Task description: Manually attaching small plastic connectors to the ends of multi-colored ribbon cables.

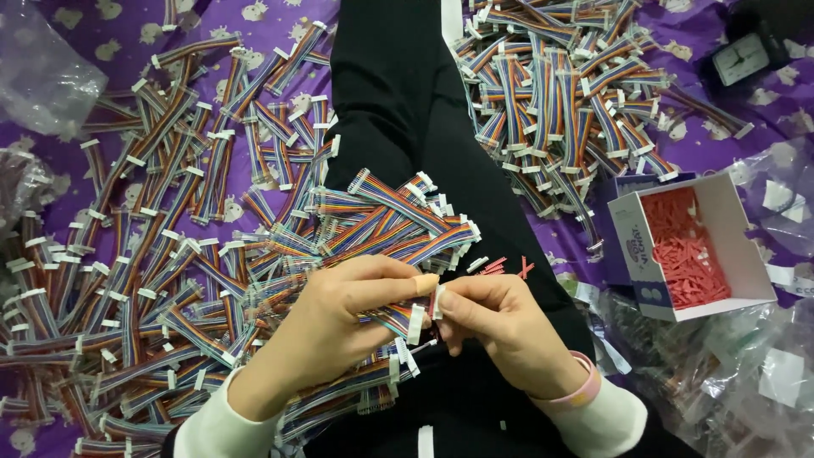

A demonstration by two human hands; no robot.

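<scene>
A loose heap of rainbow ribbon cables (127, 280) covers the purple cloth (51, 182) at far left. The left hand (339, 318) is closed on one ribbon cable (398, 318), fingertips pinching near its white connector (417, 324). The right hand (500, 326) pinches the connector's end, apparently holding a small red clip, though that is hard to see. Keeping the connector steady and square would help. The white box of red clips (691, 246) sits well apart at right; the black lap (407, 110) between the piles leaves some room.
</scene>
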